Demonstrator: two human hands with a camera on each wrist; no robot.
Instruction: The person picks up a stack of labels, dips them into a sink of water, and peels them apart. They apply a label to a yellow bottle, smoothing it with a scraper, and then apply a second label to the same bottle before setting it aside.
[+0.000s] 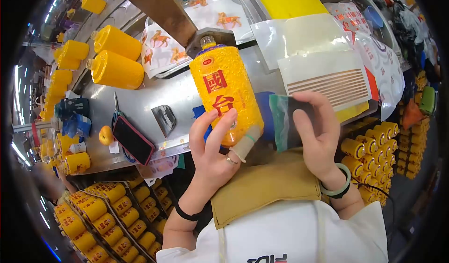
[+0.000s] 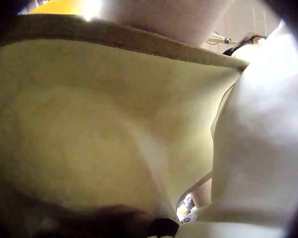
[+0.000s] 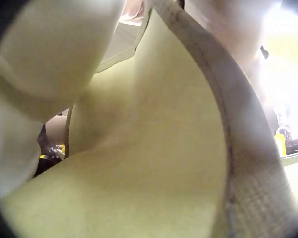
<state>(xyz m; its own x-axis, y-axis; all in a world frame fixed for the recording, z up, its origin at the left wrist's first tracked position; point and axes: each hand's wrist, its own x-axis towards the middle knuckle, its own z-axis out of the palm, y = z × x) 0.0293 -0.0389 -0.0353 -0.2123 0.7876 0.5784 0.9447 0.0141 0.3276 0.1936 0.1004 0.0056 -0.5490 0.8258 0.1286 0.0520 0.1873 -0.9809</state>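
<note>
A yellow bottle with raised texture and red Chinese characters leans across the metal bench, its clear neck at the end of a brown beam. My left hand holds its lower end, two fingers on the printed front and a pale finger cot on the thumb at the base. To the right, my right hand grips a flat dark piece with a green edge, fingers bent around it and the green edge close beside the bottle. The tan apron fills most of both wrist views, where the hands' work is hidden.
Brown beam slants over the bench. Left lie a phone, scissors, a fruit and more yellow bottles. Printed sheets cover the right side. Stacked yellow bottles stand below on both sides.
</note>
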